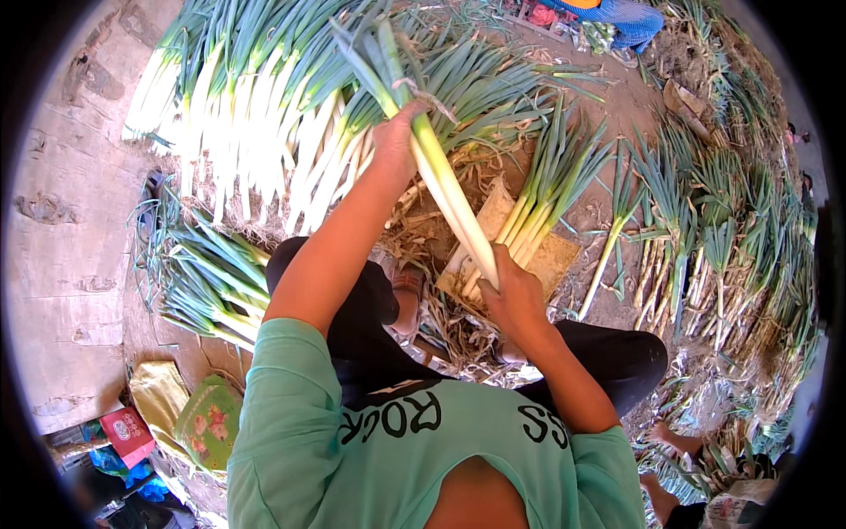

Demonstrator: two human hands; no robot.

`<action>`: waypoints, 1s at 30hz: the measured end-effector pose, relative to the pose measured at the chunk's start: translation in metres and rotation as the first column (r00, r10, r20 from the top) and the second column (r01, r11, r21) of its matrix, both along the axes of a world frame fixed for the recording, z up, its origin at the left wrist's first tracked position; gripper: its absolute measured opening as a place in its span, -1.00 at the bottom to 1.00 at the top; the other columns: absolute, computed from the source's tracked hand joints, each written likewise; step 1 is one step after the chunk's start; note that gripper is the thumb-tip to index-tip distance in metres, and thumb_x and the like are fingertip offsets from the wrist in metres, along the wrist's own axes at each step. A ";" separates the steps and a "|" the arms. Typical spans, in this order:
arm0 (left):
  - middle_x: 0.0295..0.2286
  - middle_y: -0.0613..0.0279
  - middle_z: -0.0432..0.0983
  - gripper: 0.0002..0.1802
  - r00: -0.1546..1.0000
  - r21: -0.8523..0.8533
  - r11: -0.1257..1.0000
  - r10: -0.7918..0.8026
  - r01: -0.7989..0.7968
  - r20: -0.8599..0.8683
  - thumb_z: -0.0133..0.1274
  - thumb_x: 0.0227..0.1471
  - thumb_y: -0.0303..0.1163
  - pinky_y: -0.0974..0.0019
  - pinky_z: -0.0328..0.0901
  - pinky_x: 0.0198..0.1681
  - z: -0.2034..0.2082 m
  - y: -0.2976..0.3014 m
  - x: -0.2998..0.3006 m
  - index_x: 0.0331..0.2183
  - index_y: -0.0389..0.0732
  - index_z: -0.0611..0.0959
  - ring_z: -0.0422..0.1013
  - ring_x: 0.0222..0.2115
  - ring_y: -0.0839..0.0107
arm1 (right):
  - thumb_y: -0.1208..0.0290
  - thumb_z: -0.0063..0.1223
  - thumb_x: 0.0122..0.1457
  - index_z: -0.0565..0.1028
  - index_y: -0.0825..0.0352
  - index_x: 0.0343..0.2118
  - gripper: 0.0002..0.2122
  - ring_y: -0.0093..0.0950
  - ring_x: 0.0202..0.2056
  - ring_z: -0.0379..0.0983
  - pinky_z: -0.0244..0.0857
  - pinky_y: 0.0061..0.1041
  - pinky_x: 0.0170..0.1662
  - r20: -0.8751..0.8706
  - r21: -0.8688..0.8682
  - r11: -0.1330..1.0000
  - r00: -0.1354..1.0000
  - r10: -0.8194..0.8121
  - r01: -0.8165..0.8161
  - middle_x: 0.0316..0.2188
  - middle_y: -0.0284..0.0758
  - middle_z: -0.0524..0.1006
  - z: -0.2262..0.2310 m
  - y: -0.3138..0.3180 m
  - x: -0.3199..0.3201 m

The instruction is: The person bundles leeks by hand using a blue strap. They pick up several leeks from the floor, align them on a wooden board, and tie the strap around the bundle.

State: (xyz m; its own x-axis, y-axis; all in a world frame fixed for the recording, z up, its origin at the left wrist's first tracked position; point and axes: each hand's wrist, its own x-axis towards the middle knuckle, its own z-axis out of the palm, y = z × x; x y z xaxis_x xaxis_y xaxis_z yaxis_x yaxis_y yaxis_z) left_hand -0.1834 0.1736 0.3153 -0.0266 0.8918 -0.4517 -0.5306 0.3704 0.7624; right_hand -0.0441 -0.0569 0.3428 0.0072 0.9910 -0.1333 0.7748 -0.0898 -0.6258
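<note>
Held slantwise in front of me are a couple of long leeks (441, 176), white below and green above. My left hand (398, 137) is closed around them where the leaves begin. Lower down, the fingers of my right hand (517, 295) wrap the white root end. Just beyond my right hand, a small bunch of leeks (546, 198) rests with its white ends on a tan board (560, 264). A broad row of leeks (264, 115) lies at the far left, green leaves pointing away from me.
More leeks (225, 282) lie beside my left knee. A single leek (608, 247) and a soil-covered heap (714, 238) are to the right. At lower left are a green patterned cushion (210, 421) and a red box (128, 436). Another person's blue-clad leg (627, 22) shows at the top.
</note>
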 end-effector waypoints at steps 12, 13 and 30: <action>-0.27 -0.15 0.44 -0.13 0.557 0.149 0.958 -0.013 0.244 -0.831 0.15 -0.13 0.10 0.07 0.38 -0.31 -0.034 0.002 -0.052 -0.01 -0.37 0.23 0.45 -0.30 0.07 | 0.58 0.10 -0.15 0.34 0.26 -0.17 -0.60 -0.13 -0.40 0.43 0.31 -0.21 -0.37 0.433 0.170 0.978 0.901 0.032 -0.117 -0.41 -0.21 0.41 0.044 -0.077 0.046; -0.26 -0.19 0.43 -0.11 0.335 0.173 0.952 0.082 0.253 -0.939 0.13 -0.13 0.11 0.06 0.37 -0.28 -0.041 0.002 -0.053 0.01 -0.35 0.20 0.45 -0.29 0.02 | 0.58 0.10 -0.15 0.34 0.26 -0.18 -0.61 -0.13 -0.40 0.43 0.31 -0.21 -0.37 0.454 0.163 0.977 0.890 0.048 -0.136 -0.42 -0.21 0.41 0.046 -0.081 0.049; -0.39 0.05 0.55 -0.62 -0.183 0.057 0.978 0.094 0.199 -0.979 0.19 -0.21 -0.24 0.24 0.37 -0.30 -0.032 0.087 -0.240 -0.35 -0.30 0.57 0.48 -0.37 0.21 | 0.58 0.14 -0.14 0.36 0.29 -0.20 -0.63 -0.08 -0.37 0.44 0.31 -0.21 -0.31 0.291 0.098 0.995 0.957 0.002 -0.032 -0.38 -0.13 0.48 0.071 -0.109 0.086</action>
State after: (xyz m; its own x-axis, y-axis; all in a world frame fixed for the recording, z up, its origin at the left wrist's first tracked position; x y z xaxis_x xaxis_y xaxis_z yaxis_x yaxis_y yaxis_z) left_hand -0.4233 0.2610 0.2829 -0.2527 0.9532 0.1659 0.9047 0.1719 0.3898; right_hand 0.0419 -0.1657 0.4135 0.0135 0.9995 -0.0278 0.9253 -0.0230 -0.3786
